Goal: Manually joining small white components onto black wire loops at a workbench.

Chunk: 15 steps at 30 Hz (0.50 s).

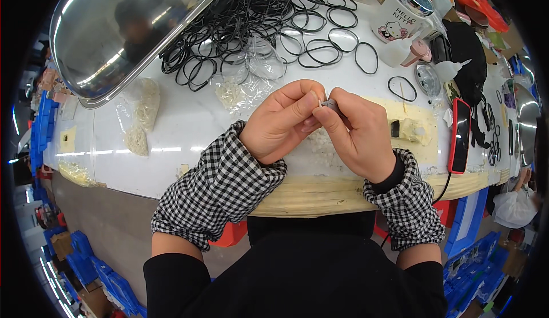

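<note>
My left hand (pixel 284 121) and my right hand (pixel 357 132) meet above the white table (pixel 189 124), fingertips pinched together on a small grey part (pixel 328 104). Both wrists wear black-and-white checked sleeve covers. A heap of black rubber rings (pixel 251 21) lies behind the hands. Small white pieces (pixel 320 146) are scattered on the table under the hands, partly hidden by them.
A big shiny steel tray (pixel 126 26) leans at the back left. Clear bags of small white parts (pixel 143 112) lie left of the hands. A white mug (pixel 400 12), glue bottles (pixel 452 69), a red phone (pixel 460 135) and a black bag (pixel 466 55) crowd the right.
</note>
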Tool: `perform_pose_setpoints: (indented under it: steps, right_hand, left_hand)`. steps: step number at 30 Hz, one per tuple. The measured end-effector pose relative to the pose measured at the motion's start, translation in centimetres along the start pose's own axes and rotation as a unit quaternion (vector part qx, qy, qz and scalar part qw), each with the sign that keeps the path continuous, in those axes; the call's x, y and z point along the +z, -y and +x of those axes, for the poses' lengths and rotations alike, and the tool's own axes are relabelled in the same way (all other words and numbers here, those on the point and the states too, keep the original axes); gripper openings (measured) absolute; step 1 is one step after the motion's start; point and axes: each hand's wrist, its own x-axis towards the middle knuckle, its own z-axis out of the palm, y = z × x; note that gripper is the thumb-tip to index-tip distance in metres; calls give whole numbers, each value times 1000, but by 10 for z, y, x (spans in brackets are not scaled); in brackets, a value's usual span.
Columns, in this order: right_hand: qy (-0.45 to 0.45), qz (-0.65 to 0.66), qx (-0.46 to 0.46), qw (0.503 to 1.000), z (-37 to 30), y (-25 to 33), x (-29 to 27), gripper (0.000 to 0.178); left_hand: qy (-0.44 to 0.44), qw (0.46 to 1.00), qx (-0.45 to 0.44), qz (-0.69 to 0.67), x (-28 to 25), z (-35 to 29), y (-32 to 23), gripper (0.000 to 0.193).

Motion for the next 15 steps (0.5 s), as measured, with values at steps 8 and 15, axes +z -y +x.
perform_pose_setpoints:
  steps: [8,15]
  right_hand:
    - [13,20,-8,1000,1,0,-3,25]
    - [26,41,-26,998,3,-1,-6,24]
  left_hand:
    - [20,1000,0,-11,-3,0,0,16]
    - [9,1000,-12,2,-1,-1,-1,17]
